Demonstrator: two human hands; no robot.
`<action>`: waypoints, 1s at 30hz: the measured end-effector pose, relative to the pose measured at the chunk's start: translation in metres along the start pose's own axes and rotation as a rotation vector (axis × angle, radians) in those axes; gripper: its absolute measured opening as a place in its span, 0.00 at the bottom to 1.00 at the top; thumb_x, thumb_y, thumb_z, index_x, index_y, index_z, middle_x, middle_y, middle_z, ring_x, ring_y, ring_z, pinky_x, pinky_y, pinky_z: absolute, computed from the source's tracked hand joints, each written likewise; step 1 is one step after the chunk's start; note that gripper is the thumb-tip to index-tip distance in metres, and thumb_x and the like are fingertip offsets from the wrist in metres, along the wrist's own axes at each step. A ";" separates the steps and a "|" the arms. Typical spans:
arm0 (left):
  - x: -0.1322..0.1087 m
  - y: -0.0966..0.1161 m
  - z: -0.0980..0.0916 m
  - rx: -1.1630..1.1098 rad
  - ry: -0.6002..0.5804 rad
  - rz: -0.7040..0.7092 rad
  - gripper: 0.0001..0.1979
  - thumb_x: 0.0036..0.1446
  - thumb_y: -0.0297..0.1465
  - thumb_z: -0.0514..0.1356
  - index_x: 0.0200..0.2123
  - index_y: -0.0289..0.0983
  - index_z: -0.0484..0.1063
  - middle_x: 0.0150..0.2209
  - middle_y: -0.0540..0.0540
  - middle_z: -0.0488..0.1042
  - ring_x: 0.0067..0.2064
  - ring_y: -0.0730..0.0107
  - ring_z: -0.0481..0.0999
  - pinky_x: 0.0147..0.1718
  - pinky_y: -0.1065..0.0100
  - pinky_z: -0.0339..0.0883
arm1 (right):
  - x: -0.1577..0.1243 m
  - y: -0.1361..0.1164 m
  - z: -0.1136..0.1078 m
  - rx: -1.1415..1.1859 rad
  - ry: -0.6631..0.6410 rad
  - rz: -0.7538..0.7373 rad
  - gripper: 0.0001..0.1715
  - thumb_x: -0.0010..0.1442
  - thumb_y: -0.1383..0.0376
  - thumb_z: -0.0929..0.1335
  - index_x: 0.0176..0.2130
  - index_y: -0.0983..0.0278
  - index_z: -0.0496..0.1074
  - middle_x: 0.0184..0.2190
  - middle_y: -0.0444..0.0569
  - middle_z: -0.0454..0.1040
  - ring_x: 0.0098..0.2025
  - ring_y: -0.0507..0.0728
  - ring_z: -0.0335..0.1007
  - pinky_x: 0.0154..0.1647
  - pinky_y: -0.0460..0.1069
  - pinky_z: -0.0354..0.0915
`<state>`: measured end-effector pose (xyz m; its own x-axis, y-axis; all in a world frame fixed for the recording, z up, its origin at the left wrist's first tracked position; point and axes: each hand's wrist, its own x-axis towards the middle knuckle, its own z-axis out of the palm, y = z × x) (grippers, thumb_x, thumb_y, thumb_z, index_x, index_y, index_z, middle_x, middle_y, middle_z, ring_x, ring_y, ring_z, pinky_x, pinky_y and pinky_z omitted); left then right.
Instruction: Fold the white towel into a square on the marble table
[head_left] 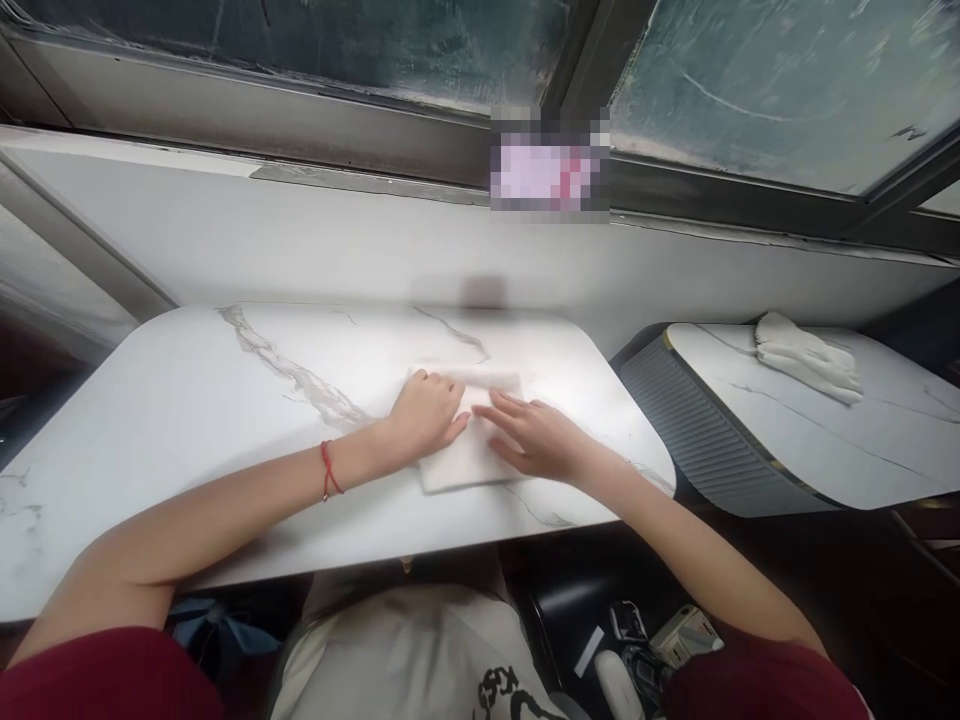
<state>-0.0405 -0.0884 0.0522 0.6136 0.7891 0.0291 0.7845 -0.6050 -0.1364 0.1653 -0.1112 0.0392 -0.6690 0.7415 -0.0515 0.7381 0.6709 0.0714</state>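
Note:
A white folded cloth (457,465) lies on the white marble table (225,400) in front of me, its far edge rolled or folded into a ridge. My left hand (427,415) rests flat on the cloth's left part, fingers stretched out. My right hand (536,437) lies flat on its right part, fingers spread and pointing left toward the left hand. A red string bracelet (328,470) is on my left wrist.
A second marble-topped table (825,450) stands to the right with a crumpled white cloth (806,358) on it. A window sill (300,230) and dark window run along the back. Below the table edge are my lap, a dark gap and small items on the floor (645,650).

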 end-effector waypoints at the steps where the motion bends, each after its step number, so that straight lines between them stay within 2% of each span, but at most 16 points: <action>1: 0.003 -0.006 0.003 -0.011 -0.001 -0.022 0.16 0.70 0.37 0.55 0.46 0.28 0.74 0.43 0.34 0.80 0.46 0.50 0.80 0.46 0.57 0.66 | 0.011 0.004 -0.002 -0.007 -0.020 0.020 0.27 0.70 0.64 0.60 0.65 0.69 0.64 0.62 0.67 0.70 0.59 0.67 0.72 0.44 0.55 0.72; 4: 0.011 -0.025 0.021 -0.041 0.027 -0.060 0.20 0.70 0.38 0.53 0.52 0.27 0.72 0.52 0.30 0.78 0.54 0.48 0.78 0.49 0.56 0.67 | 0.045 0.011 -0.009 -0.043 -0.063 0.106 0.26 0.71 0.64 0.60 0.64 0.69 0.65 0.59 0.66 0.72 0.54 0.66 0.75 0.44 0.54 0.69; 7: 0.018 -0.044 0.043 -0.047 0.115 -0.100 0.25 0.71 0.38 0.51 0.62 0.26 0.67 0.65 0.27 0.68 0.66 0.47 0.69 0.56 0.54 0.65 | 0.076 0.016 -0.015 -0.054 -0.099 0.177 0.26 0.70 0.64 0.61 0.64 0.69 0.66 0.56 0.64 0.73 0.49 0.65 0.76 0.44 0.53 0.68; 9: 0.023 -0.055 0.055 -0.052 0.150 -0.146 0.27 0.71 0.38 0.50 0.65 0.25 0.63 0.68 0.26 0.63 0.69 0.47 0.64 0.61 0.53 0.62 | 0.094 0.020 -0.018 -0.032 -0.109 0.196 0.27 0.70 0.65 0.62 0.65 0.67 0.65 0.58 0.62 0.73 0.50 0.64 0.76 0.45 0.53 0.68; 12: 0.029 -0.070 0.064 -0.069 0.162 -0.195 0.29 0.71 0.38 0.49 0.67 0.22 0.61 0.69 0.25 0.61 0.71 0.47 0.62 0.66 0.54 0.57 | 0.115 0.027 -0.021 0.020 -0.114 0.199 0.27 0.69 0.65 0.63 0.66 0.66 0.65 0.61 0.60 0.71 0.54 0.64 0.75 0.48 0.53 0.68; 17: 0.035 -0.090 0.066 -0.062 0.137 -0.232 0.31 0.72 0.38 0.49 0.68 0.21 0.59 0.70 0.25 0.59 0.72 0.48 0.60 0.68 0.54 0.55 | 0.144 0.033 -0.022 0.074 -0.131 0.194 0.28 0.69 0.65 0.63 0.66 0.63 0.65 0.61 0.57 0.72 0.56 0.63 0.73 0.49 0.52 0.68; 25: 0.043 -0.113 0.085 -0.110 0.270 -0.270 0.30 0.70 0.38 0.50 0.65 0.21 0.63 0.68 0.23 0.62 0.71 0.45 0.61 0.69 0.52 0.56 | 0.177 0.033 -0.028 0.105 -0.122 0.193 0.27 0.65 0.67 0.65 0.63 0.61 0.68 0.57 0.52 0.76 0.55 0.61 0.73 0.50 0.51 0.67; 27: 0.044 -0.116 0.087 -0.130 0.295 -0.293 0.30 0.69 0.38 0.49 0.65 0.22 0.62 0.69 0.23 0.61 0.72 0.45 0.60 0.69 0.50 0.55 | 0.180 0.035 -0.022 0.119 -0.068 0.189 0.28 0.66 0.67 0.64 0.64 0.62 0.66 0.60 0.53 0.74 0.57 0.62 0.72 0.53 0.52 0.66; 30: 0.044 -0.120 0.088 -0.159 0.319 -0.289 0.30 0.69 0.38 0.48 0.65 0.23 0.62 0.68 0.23 0.61 0.72 0.46 0.60 0.69 0.48 0.56 | 0.181 0.034 -0.007 0.057 0.030 0.180 0.30 0.67 0.68 0.61 0.67 0.67 0.64 0.65 0.62 0.68 0.63 0.65 0.68 0.60 0.55 0.63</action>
<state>-0.1157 0.0289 -0.0174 0.3450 0.8707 0.3506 0.9164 -0.3933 0.0749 0.0685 0.0462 0.0390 -0.5273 0.8496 -0.0136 0.8493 0.5275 0.0202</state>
